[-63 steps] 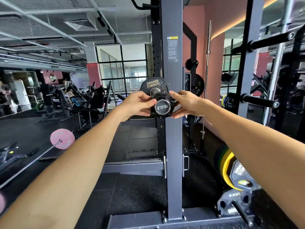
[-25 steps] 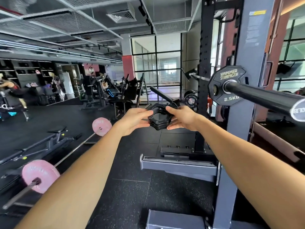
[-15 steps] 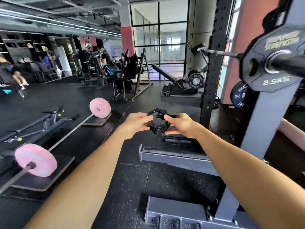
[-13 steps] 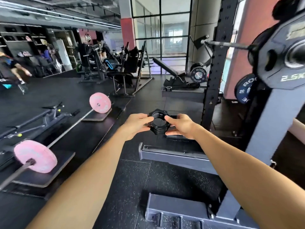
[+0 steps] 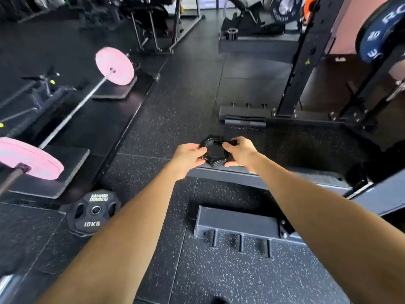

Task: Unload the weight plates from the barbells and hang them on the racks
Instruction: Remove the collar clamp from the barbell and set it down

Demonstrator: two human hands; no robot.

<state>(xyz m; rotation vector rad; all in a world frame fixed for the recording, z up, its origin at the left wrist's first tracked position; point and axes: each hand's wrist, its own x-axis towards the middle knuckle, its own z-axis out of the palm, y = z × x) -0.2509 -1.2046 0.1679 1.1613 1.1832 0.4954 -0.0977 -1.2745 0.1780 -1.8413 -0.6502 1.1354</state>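
Two hands, left hand [image 5: 188, 158] and right hand [image 5: 241, 152], pinch opposite edges of a small black ring-shaped plastic barbell collar [image 5: 214, 152] with a faceted rim, above the speckled floor [image 5: 175, 110].

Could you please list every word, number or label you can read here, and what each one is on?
"HAMMER STRENGTH" and "10KG": on the black plate lying on the floor.
"20" and a cut-off "RO": on the blue-faced plate at the upper right.
Lettering on the far plate at the top: too blurred to read.

Open floor [image 5: 179, 102] ahead of hands; rack base beam [image 5: 274, 178] crosses below; 10KG plate [image 5: 93, 212] lower left, seemingly flat.
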